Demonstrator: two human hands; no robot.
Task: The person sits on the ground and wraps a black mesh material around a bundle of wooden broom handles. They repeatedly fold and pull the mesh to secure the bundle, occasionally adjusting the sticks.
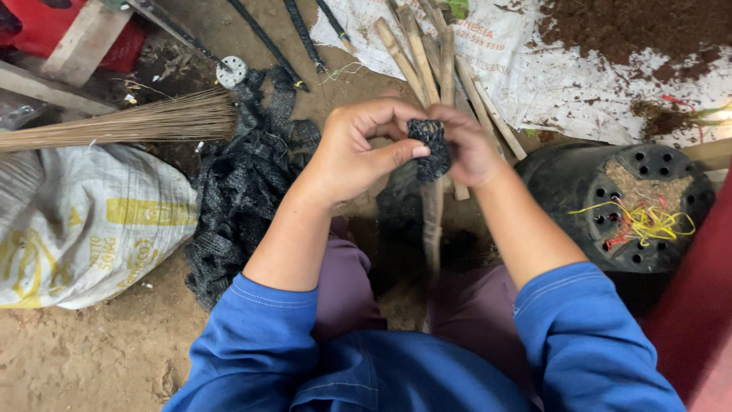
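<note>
Where the stick (433, 221) runs upright from the lap, its netting (431, 149) cap sits pinched between the left hand (354, 149) and right hand (471, 152), both sets of fingers closed on it.

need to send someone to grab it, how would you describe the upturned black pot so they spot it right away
Start from the white sheet strewn with dark soil at the top right and come down to its lower edge. There, beside the person's right forearm, sits the black plastic pot, turned bottom up. Unlike the black mesh pile on the left, it is rigid and round, with drainage holes and yellow and red strands lying on its base.
</note>
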